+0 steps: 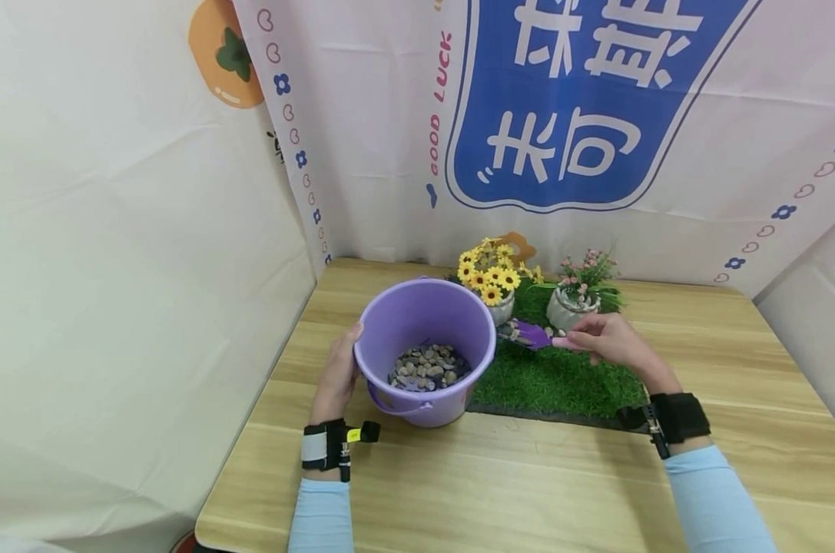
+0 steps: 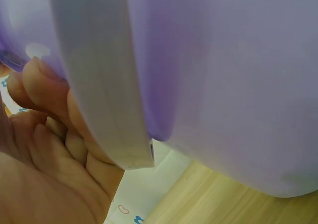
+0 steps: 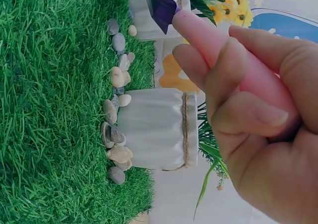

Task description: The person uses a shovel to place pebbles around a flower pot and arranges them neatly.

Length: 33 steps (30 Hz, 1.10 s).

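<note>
A purple bucket [image 1: 434, 403] stands tilted toward me, with pebbles [image 1: 427, 369] over its bottom. My left hand [image 1: 339, 367] grips its left rim; in the left wrist view, the curled fingers [image 2: 47, 87] of that hand are at the bucket's wall [image 2: 238, 85], partly behind a pale band. In my right hand [image 1: 614, 342] is a small garden trowel [image 1: 531, 335] with a purple blade and a pink handle [image 3: 248, 70]. Several stones lie on the blade, close to the bucket's right side. My right fingers wrap round the handle in the right wrist view.
Artificial turf [image 1: 551, 384] lies right of the bucket. On it stand a white pot [image 3: 154, 127] with pink flowers [image 1: 586, 269] and another with yellow flowers [image 1: 489, 276]. Stones [image 3: 117, 77] line the pots' bases. Behind the wooden table [image 1: 528, 476] hangs a printed cloth [image 1: 389, 153].
</note>
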Motion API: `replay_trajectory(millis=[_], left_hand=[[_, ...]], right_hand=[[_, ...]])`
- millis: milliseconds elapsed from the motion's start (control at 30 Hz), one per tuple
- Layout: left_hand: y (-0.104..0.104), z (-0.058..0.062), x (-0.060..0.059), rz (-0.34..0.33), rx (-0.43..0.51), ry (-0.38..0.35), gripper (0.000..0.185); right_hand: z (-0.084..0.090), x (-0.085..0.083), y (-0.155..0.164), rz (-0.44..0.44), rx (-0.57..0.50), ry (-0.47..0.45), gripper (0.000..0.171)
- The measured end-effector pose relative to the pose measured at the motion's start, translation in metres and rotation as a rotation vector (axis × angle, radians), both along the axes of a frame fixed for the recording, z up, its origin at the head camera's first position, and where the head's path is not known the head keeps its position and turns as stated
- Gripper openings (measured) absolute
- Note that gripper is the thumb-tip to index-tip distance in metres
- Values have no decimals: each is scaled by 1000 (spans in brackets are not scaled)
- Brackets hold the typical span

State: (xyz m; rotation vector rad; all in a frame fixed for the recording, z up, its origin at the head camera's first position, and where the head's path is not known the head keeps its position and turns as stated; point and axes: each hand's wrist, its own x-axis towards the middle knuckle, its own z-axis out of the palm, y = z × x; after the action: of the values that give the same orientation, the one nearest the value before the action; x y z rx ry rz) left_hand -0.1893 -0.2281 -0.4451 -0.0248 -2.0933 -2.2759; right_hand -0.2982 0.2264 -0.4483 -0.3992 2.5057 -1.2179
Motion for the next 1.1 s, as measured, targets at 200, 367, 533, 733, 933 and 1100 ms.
replay_trajectory(millis=[200, 367, 533, 733, 933, 1100], left_hand=[[1, 2, 1, 22, 2, -4, 54], [-2, -4, -3, 29, 7, -6, 53], [-5, -16, -9, 45, -2, -31, 53], [-4, -22, -10, 56, 8, -12, 56], [-4, -22, -10, 59, 20, -14, 57], [-5, -21, -9, 51, 8, -22, 57]], right_hand=[[2, -1, -3, -2, 68, 0, 29], [2, -1, -5, 1, 106, 19, 26], [2, 0, -7, 8, 127, 46, 26], [5, -2, -10, 32, 156, 88, 24], [10, -4, -16, 54, 193, 140, 23], [13, -4, -19, 52, 227, 143, 22]])
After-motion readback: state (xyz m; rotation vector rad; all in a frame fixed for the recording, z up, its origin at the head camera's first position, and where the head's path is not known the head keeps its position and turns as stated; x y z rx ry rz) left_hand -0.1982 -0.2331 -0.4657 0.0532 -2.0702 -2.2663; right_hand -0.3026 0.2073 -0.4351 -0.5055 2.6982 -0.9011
